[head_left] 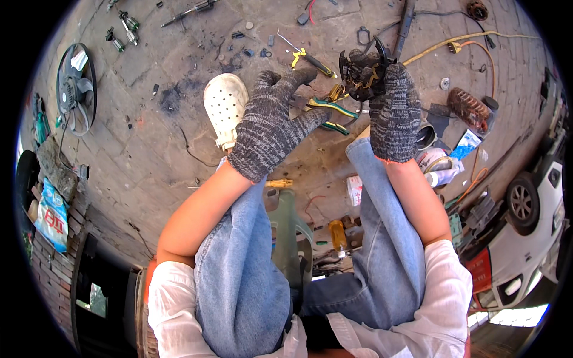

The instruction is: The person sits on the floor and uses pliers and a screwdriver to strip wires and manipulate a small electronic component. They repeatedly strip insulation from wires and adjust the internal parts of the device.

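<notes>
My left hand (271, 122), in a dark grey knitted glove, is spread with its fingers apart, back upward. Its thumb reaches over a pair of green-and-yellow-handled pliers (335, 108), partly hidden by the glove; I see no grip on them. My right hand (395, 113), gloved alike, is closed around the side of a round black motor part (360, 74) with copper-coloured windings inside. The right fingertips are hidden. Just beyond the pliers lies a yellow-and-black-handled hook tool (316, 62).
A cream clog (225, 104) is on my foot. A fan-like part (77, 89) lies far left. At right are a rusty coil-wound core (471, 107), an orange cable (486, 53) and a white bottle (444, 174). A yellow-handled screwdriver (279, 183) lies between my legs.
</notes>
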A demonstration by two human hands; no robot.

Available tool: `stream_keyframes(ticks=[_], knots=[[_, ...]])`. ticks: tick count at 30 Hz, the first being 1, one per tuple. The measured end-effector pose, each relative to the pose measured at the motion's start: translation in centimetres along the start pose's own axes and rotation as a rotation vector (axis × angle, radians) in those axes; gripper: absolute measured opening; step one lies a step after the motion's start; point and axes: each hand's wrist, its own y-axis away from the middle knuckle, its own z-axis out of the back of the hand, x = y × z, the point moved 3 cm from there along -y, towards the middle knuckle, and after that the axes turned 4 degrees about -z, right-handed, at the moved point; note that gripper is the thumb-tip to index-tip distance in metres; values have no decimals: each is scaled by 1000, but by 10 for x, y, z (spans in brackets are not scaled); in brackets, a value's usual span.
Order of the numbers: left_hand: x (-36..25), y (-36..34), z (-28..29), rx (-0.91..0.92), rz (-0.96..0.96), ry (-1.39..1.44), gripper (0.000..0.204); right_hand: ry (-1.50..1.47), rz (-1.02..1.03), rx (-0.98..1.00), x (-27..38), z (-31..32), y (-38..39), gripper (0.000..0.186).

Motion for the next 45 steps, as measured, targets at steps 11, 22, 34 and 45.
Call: stream_keyframes(ticks=[11,22,34,45], knots=[[-33,-7,6,-189,-475,-188,42,-571,-328,212,56,-11,-6,26],[11,-2,-10,-143,32,170,25,-606,-168,298,55,-20,-2,40],[-4,-12,-36,167,-154,-271,36,336,385,211,10,-66,-9,30],[-1,-11,-32,-70,-182,88,29,264,481,208,10,-62,-20,45]])
